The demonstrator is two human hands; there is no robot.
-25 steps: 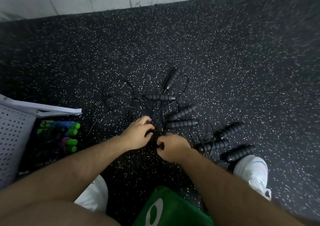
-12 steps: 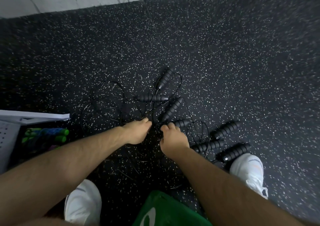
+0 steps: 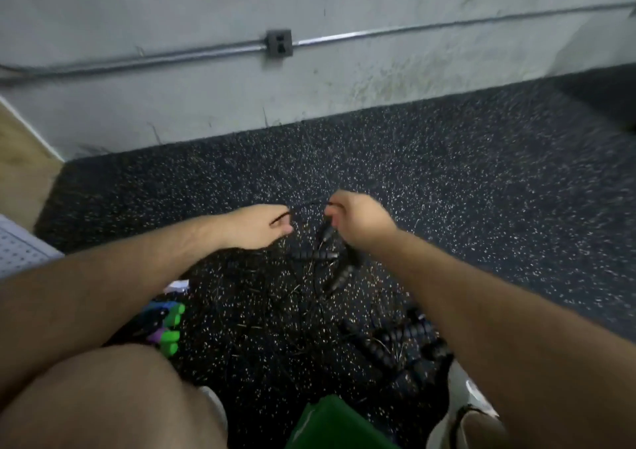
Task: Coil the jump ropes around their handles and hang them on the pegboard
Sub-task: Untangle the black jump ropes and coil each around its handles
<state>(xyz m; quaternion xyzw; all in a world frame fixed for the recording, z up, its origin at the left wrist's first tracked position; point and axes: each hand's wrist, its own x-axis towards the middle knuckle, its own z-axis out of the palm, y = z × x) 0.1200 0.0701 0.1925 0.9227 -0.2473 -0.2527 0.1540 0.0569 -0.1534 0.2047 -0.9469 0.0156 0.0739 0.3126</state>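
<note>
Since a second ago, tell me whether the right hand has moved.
Yes. The right hand has risen away from the black handles lying by the white shoe, toward the wall, pinching a thin cord.

Arms outstretched; left hand (image 3: 260, 225) and right hand (image 3: 362, 220) level, each grip pinching rope (image 3: 308, 205).

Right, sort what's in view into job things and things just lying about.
Job: black cord held by left hand and right hand; dangling handles; handles on the floor; green-tipped handles; pegboard.
Lying about: green object; wall outlet; conduit; white shoe.
</note>
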